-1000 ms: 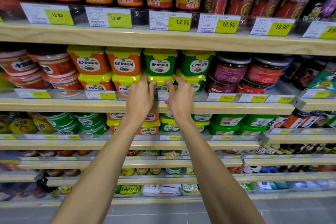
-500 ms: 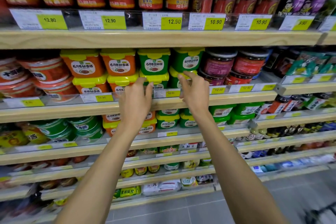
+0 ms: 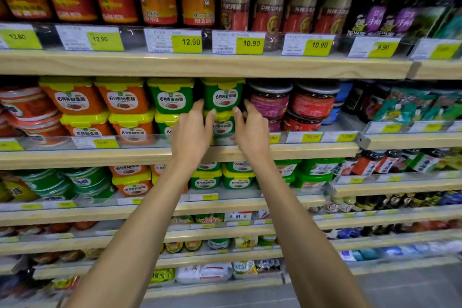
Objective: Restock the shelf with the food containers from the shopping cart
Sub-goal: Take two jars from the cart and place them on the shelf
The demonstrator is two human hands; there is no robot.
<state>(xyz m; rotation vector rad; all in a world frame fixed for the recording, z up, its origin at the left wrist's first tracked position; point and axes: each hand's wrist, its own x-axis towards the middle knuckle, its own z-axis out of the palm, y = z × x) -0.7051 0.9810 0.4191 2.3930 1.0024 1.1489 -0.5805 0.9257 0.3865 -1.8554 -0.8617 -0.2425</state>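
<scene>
Green tubs with yellow lids stand in two stacks on the middle shelf (image 3: 312, 150). My left hand (image 3: 192, 132) and my right hand (image 3: 251, 130) flank the right stack. The lower green tub (image 3: 223, 126) sits between my palms. My left fingertips reach up along the left side of the upper green tub (image 3: 223, 96), and my right fingertips touch its right side. The fingers of both hands look fairly straight. The other green stack (image 3: 171, 99) is just left of my left hand. The shopping cart is out of view.
Orange tubs (image 3: 122, 97) with yellow lids stand left of the green ones, and dark-lidded jars (image 3: 271, 101) crowd the right. Sauce bottles (image 3: 157, 2) fill the shelf above behind price tags. More green tubs (image 3: 237, 179) sit one shelf below. Grey floor shows at the bottom right.
Both hands have shifted right along the shelf, from around the left green stack to around the right green stack. The view has moved closer and swung slightly right.
</scene>
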